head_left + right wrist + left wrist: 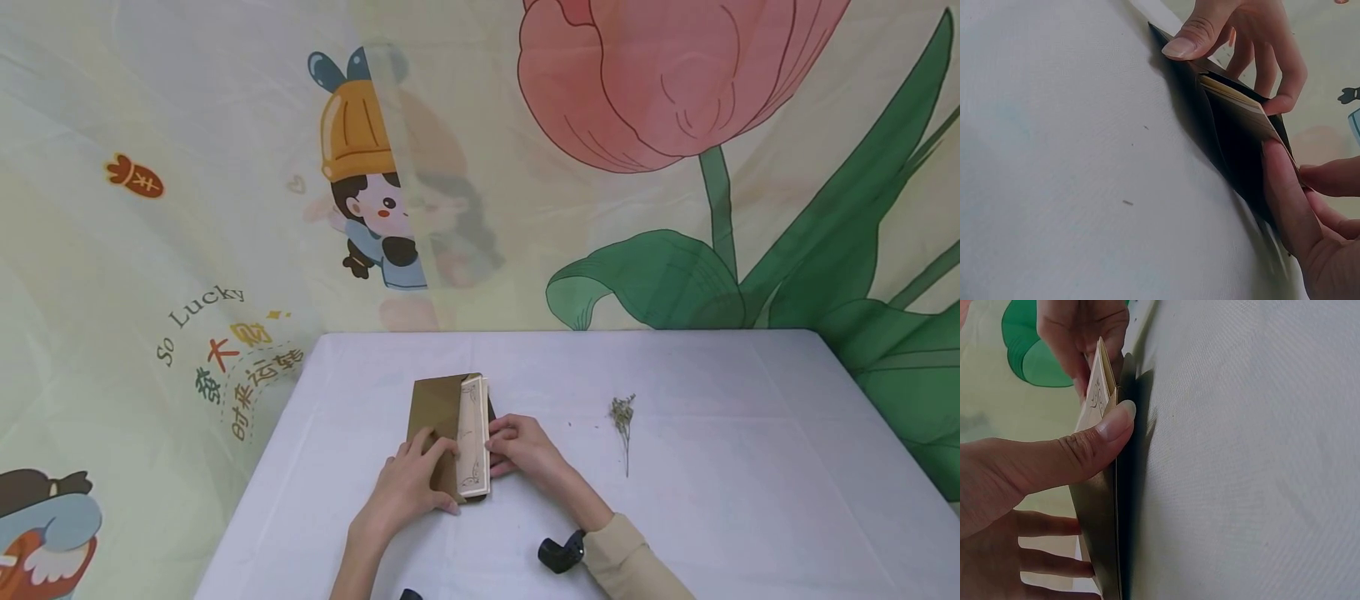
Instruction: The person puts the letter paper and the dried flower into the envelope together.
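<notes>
A brown-gold envelope (437, 400) lies on the white table, its dark inside showing at the open right side. Out of that opening sticks a small stack of cream cards (472, 442), the top one printed with scrolls at its ends. My left hand (408, 479) holds the envelope, thumb (1116, 422) on the near edge and fingers spread over the top face. On the right side, my right hand (525, 450) pinches the cards' outer edge. Its thumb (1282, 181) reaches into the opening beneath the cards; the stack's inner part is hidden within the envelope.
A dried flower sprig (622, 417) lies on the table to the right of the hands. Small dark crumbs (1127, 202) are scattered near the envelope. A black device (561, 552) sits at my right wrist. Behind the table (720, 500) hangs a printed cloth (480, 300).
</notes>
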A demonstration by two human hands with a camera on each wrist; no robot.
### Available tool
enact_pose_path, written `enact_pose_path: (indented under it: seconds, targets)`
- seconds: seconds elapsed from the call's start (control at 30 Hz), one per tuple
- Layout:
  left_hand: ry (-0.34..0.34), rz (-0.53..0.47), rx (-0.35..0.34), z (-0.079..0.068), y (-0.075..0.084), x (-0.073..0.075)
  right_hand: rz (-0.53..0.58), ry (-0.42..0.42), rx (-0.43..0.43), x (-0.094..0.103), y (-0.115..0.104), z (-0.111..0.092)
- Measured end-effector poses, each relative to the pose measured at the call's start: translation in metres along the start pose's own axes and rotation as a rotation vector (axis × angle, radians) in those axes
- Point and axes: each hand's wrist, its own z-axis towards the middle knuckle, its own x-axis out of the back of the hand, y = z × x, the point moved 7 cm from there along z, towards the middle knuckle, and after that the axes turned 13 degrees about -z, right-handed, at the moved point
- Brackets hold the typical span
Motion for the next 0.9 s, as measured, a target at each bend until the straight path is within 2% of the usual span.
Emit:
enact_pose_path:
  seconds: [0.67, 0.9]
  targets:
    - [0.008, -0.005, -0.035, -0.0005, 0.0034, 0.0033, -0.005, -0.009, -0.002, -0.0077, -0.0033, 0.0035]
    - [0.003, -0.008, -0.026, -0.001, 0.0012, 0.0019, -0.003, -0.009, 0.0, -0.0103, -0.0035, 0.0041]
